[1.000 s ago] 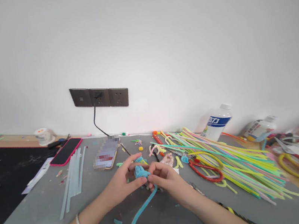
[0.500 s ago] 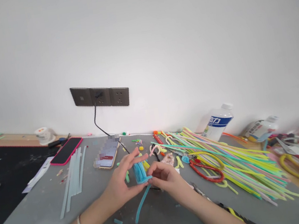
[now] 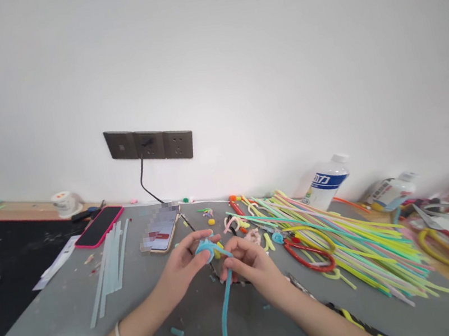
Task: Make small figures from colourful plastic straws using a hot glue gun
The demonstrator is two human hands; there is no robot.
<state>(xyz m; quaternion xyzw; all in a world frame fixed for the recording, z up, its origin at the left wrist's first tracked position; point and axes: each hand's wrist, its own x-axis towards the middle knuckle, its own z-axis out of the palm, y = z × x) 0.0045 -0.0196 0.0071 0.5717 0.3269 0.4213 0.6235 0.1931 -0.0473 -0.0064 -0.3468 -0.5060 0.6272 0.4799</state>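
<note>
Between thumb and fingers, my left hand [image 3: 183, 261] holds a small coiled bundle of blue pipe cleaner [image 3: 204, 249] above the grey mat. From it a blue pipe cleaner strand [image 3: 226, 307] runs across to my right hand [image 3: 248, 261], where thumb and forefinger pinch it. The free end of the strand hangs down toward me, over the mat. Part of the bundle is hidden by my left fingers. A short cut piece of blue pipe cleaner [image 3: 177, 332] lies on the mat below my left hand.
Right of my hands lie red-and-yellow-handled scissors [image 3: 310, 256] and a pile of coloured pipe cleaners [image 3: 360, 243]. A white bottle [image 3: 326, 183] stands behind them. To the left are pale glue sticks [image 3: 110, 265], a pink-edged phone [image 3: 99, 226] and another phone [image 3: 161, 229] near a cable.
The blue bundle has turned in my left hand, now showing a rounder end. My right hand has pulled the strand out to the right, and its loose end now hangs more steeply.
</note>
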